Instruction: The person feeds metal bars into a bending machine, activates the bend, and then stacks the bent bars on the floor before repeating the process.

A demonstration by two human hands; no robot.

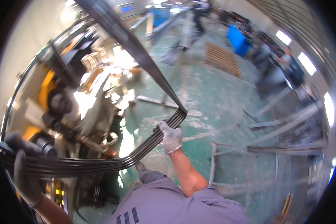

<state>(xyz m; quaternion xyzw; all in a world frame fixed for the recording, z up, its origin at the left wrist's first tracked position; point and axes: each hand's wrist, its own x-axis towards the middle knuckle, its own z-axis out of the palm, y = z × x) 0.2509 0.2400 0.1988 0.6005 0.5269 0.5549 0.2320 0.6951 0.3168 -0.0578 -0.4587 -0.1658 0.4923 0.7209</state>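
Together, two gloved hands (pixel 171 139) (pixel 27 184) hold perhaps five bars (pixel 147 146).

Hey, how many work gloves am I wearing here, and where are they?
2. The left glove is at far left, on the dark metal bars; the right glove is near the middle, gripping the same bars.

From your head, the wide fisheye looks down and forward, with your shirt (pixel 171 203), left hand (pixel 26 183) and right hand (pixel 171 139) close, the green floor (pixel 203 95) stretching well beyond.
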